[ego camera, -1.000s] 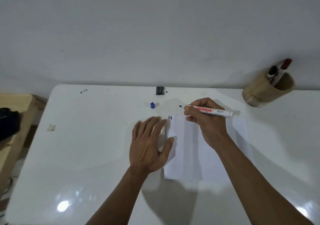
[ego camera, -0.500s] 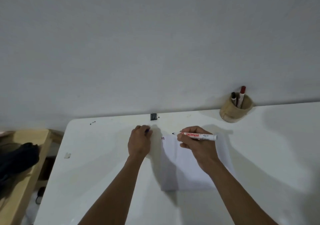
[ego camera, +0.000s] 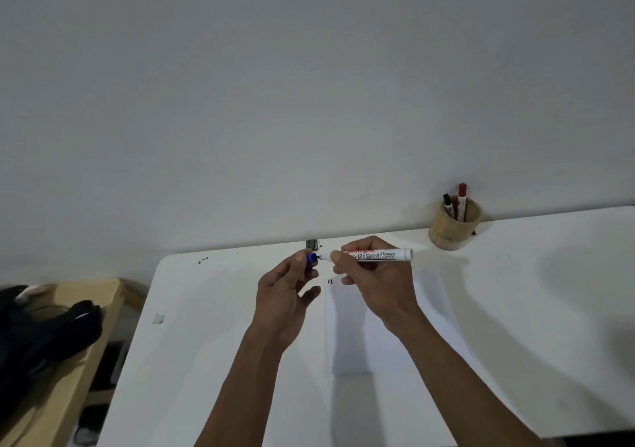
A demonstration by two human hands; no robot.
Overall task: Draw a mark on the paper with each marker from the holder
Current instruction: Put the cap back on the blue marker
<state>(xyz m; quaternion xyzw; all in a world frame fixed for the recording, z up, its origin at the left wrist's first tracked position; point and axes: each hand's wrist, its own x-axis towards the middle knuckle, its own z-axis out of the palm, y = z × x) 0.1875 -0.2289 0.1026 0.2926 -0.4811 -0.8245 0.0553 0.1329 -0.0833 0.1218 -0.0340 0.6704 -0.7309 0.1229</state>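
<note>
My right hand (ego camera: 376,283) grips a white board marker (ego camera: 378,255), held level above the table with its bare tip pointing left. My left hand (ego camera: 287,293) pinches the small blue cap (ego camera: 312,258) right at that tip. Below the hands lies a white sheet of paper (ego camera: 347,336), with short marks (ego camera: 330,281) near its top left corner. A round bamboo holder (ego camera: 452,230) stands at the back right against the wall, and a red-capped marker (ego camera: 462,200) and a black-capped marker (ego camera: 447,204) stick out of it.
The white table (ego camera: 213,343) ends at the grey wall. A small dark block (ego camera: 311,243) sits at the table's back edge, a bit of tape (ego camera: 158,318) near its left edge. A wooden bench (ego camera: 68,371) with a black bag (ego camera: 37,336) stands to the left.
My left hand left the paper, picked the blue cap off the table and brought it up to the marker's tip. My right hand lifted the marker slightly. The camera tilted up.
</note>
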